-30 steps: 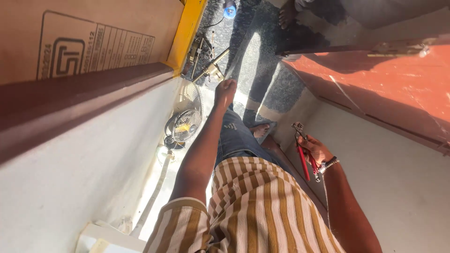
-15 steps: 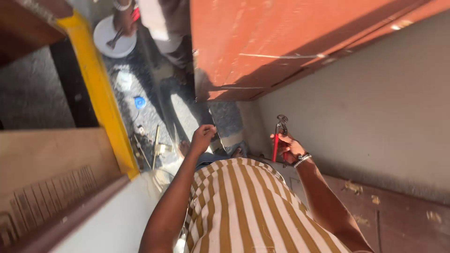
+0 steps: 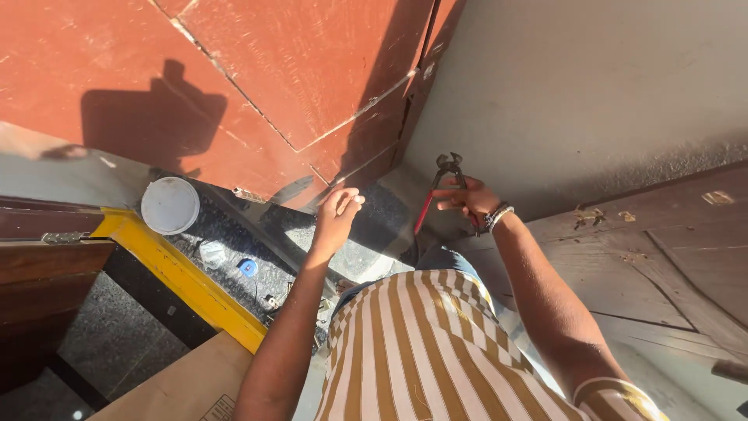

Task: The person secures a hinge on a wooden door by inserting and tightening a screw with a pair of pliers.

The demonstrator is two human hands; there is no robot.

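My right hand (image 3: 467,199) grips red-handled pincers (image 3: 438,191) by the handles, with the dark jaws pointing up near the corner where the red panel (image 3: 296,70) meets the grey wall (image 3: 592,86). A beaded band sits on that wrist. My left hand (image 3: 339,214) is raised in front of the red panel's lower edge, fingers loosely curled with nothing visible in them. My brown-and-white striped shirt (image 3: 421,351) fills the bottom middle.
A white round lid or bucket (image 3: 170,205) lies on the speckled dark floor (image 3: 234,257) at left, near a small blue cap (image 3: 248,267). A yellow bar (image 3: 183,277) and a cardboard box (image 3: 187,386) are at lower left. Brown wooden boards (image 3: 662,249) run along the right.
The view has swung round, so the red panel now fills the top. Both hands have risen, and the pincers stay in my right hand.
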